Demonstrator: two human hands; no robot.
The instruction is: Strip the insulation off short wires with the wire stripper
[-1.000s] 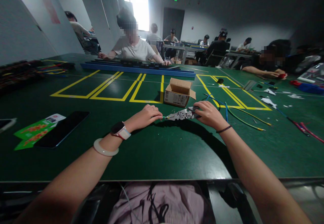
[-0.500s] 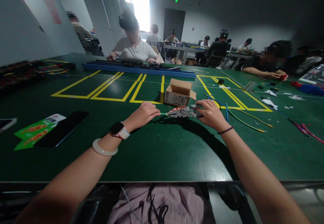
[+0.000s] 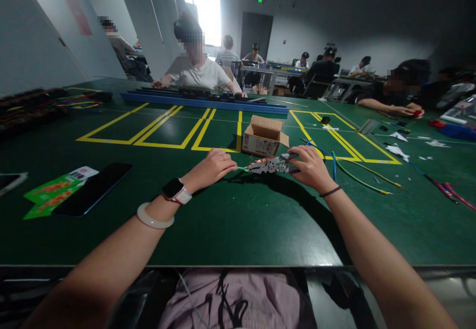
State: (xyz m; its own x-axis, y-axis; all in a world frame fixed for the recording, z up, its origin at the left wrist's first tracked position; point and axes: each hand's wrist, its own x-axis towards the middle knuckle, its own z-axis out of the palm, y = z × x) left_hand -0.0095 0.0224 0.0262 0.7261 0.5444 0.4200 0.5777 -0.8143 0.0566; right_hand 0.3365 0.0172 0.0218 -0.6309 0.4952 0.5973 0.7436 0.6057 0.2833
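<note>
My left hand (image 3: 212, 168) pinches a thin green wire (image 3: 241, 169), whose end points right. Wrapped round the grey handles of a pair of wire strippers (image 3: 270, 165) is my right hand (image 3: 308, 168). The flat metal jaws face left and meet the wire's end; whether they bite on it I cannot tell. Right behind the jaws lie small copper-coloured pieces (image 3: 260, 160), too small to make out. An open cardboard box (image 3: 260, 144) stands just beyond them.
Green and blue wires (image 3: 355, 176) lie right of my right hand. A black phone (image 3: 94, 190) rests over a green packet (image 3: 48, 197) at left. Blue trunking (image 3: 201, 105) runs across the back, before a seated person (image 3: 203, 71). Yellow tape (image 3: 159, 145) marks the green table (image 3: 223, 235).
The wire and the strippers' jaws have shifted very slightly. Both hands keep their grip. The person across the table has moved their arms a little outward.
</note>
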